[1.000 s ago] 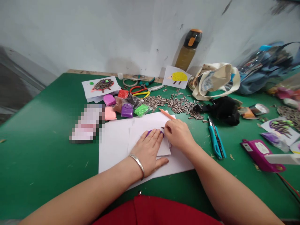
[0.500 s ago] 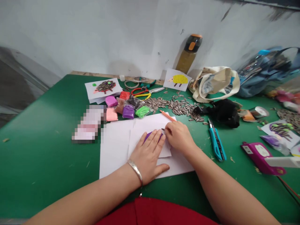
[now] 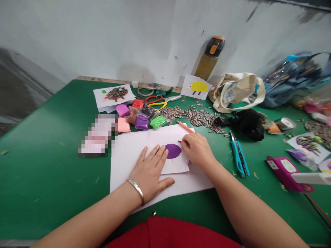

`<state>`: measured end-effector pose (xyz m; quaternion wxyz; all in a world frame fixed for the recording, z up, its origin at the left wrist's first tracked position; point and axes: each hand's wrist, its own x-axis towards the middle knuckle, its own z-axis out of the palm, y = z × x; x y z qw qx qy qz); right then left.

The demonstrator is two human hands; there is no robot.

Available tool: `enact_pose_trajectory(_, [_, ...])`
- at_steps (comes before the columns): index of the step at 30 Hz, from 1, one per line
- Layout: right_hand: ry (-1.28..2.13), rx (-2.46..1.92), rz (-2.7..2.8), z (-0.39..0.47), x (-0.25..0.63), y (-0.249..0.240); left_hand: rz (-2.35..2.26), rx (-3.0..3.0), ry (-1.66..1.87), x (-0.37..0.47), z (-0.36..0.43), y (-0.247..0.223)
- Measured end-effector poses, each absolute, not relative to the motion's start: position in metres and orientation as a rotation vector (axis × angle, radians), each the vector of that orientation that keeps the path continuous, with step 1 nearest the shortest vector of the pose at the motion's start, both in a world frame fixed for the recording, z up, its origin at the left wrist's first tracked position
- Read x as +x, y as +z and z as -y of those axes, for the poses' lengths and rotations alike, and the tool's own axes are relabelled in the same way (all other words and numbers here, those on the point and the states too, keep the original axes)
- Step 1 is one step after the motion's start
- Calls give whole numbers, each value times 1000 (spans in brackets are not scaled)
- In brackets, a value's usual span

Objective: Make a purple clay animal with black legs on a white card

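On a small white paper (image 3: pixel 178 168) lies a flat purple clay oval (image 3: pixel 173 151). My left hand (image 3: pixel 151 168), with a silver bangle at the wrist, rests flat on the paper, fingertips touching the oval's left end. At the paper's right side my right hand (image 3: pixel 196 146) is closed, fingers curled. A small dark tip (image 3: pixel 179 141) sticks out by those fingers; what they hold is hidden. An orange stick-like tool (image 3: pixel 185 127) lies just beyond the right knuckles. Larger white sheets (image 3: pixel 124 162) are underneath.
Sunflower seeds (image 3: pixel 198 117) and bagged clay packs (image 3: pixel 142 122) sit behind the sheets, with scissors (image 3: pixel 169 100) near the wall. A blue utility knife (image 3: pixel 239 156) lies to the right, beside a magenta device (image 3: pixel 288 174). A blurred-out rectangle (image 3: pixel 98 136) is at left.
My left hand has slid left and slightly down, uncovering most of the purple oval. The large sheet's lower edge has shifted a little. My right hand stays in place.
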<state>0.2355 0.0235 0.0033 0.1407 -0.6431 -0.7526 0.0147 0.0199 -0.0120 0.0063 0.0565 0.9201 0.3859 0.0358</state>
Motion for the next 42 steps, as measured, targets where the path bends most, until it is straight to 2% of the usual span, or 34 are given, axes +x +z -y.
enact_pose_trajectory(13, [53,-1798,2159,-27,233,1,-1135,2789,72,8,6,4])
enact_pose_trajectory(21, [167,-1700,2156,-26,239,-2,-1270,2706,262,-8,-6,1])
enact_pose_trajectory(28, [206,-1564,2339,-10,237,19,-1329,2737,135,-9,-10,-2])
enact_pose_trajectory(35, [79,-1783,2687,9,221,43,-1346,2717,78,-6,-9,1])
enact_pose_trajectory(42, [69,-1829,2691,16,231,52,-1366,2708,55,-5,-8,2])
